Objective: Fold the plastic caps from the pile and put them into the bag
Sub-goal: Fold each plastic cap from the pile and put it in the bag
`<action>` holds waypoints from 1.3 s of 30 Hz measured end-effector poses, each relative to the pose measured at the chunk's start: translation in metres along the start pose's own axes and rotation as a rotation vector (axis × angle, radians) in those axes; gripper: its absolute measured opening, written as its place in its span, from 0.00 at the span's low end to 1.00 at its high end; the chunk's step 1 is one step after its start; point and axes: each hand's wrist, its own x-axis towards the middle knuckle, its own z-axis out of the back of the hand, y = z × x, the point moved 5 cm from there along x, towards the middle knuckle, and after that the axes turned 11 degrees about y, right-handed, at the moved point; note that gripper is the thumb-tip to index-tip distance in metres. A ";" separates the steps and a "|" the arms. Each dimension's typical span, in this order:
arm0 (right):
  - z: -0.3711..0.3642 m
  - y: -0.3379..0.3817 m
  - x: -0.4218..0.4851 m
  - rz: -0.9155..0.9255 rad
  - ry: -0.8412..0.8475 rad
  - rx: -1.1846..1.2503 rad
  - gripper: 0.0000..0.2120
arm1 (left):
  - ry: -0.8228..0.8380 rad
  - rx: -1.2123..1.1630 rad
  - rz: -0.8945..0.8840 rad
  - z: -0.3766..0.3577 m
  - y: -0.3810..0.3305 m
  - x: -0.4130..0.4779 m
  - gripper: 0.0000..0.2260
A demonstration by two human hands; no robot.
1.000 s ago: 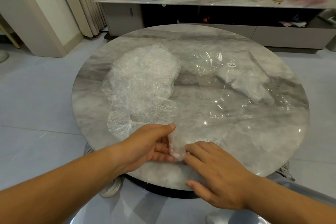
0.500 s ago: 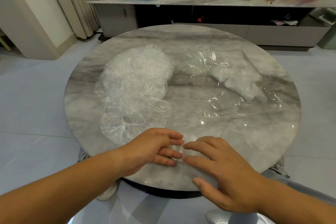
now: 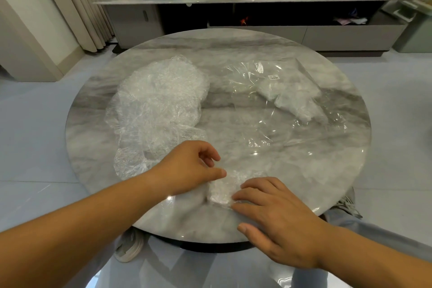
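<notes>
At near edge of marble table (image 3: 315,170): right hand (image 3: 278,220) flat, pressing folded plastic cap (image 3: 221,192); left hand (image 3: 187,170) curled alongside, grip indeterminate.

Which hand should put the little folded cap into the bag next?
Probably the right hand. Its fingers rest on the folded cap, and the bag lies over on that side. The left hand sits nearer the pile, so it would have to reach across.
</notes>
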 end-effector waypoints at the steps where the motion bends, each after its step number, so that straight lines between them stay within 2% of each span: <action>1: 0.000 -0.002 -0.001 0.010 0.003 0.005 0.19 | 0.014 0.125 -0.016 -0.001 -0.004 0.004 0.14; 5: 0.003 -0.010 -0.004 0.045 0.025 0.029 0.21 | 0.143 0.318 0.006 -0.013 -0.015 0.020 0.21; 8: 0.005 -0.015 -0.006 0.060 0.053 0.081 0.22 | 0.181 0.385 0.046 -0.018 -0.018 0.028 0.20; 11: 0.009 -0.021 -0.009 0.023 0.015 0.243 0.22 | 0.196 0.330 0.090 -0.021 -0.015 0.033 0.17; 15: 0.021 -0.031 -0.012 -0.093 -0.169 0.399 0.19 | 0.163 0.048 0.082 -0.019 -0.008 0.031 0.10; 19: 0.028 -0.040 -0.008 -0.297 -0.195 0.820 0.17 | 0.151 -0.320 0.065 -0.018 -0.002 0.021 0.07; 22: 0.035 -0.039 -0.002 -0.370 -0.250 1.081 0.15 | 0.188 -0.548 0.092 -0.024 -0.001 0.011 0.05; 25: 0.039 -0.039 0.001 -0.412 -0.311 1.200 0.16 | 0.222 -0.675 0.080 -0.030 -0.001 0.003 0.09; 30: 0.037 -0.033 0.007 -0.393 -0.281 1.330 0.21 | 0.264 -0.732 0.057 -0.038 0.002 -0.005 0.14; 32: 0.037 -0.030 0.009 -0.364 -0.270 1.335 0.20 | 0.259 -0.699 0.068 -0.040 0.005 -0.006 0.14; 35: 0.038 -0.026 0.009 -0.298 -0.286 1.205 0.17 | 0.237 -0.673 0.096 -0.042 0.008 -0.006 0.13; 37: 0.038 -0.024 0.008 -0.247 -0.290 1.046 0.15 | 0.238 -0.703 0.117 -0.043 0.009 -0.005 0.15; 39: 0.036 -0.021 0.007 -0.186 -0.269 0.795 0.17 | 0.291 -0.765 0.163 -0.045 0.009 -0.005 0.15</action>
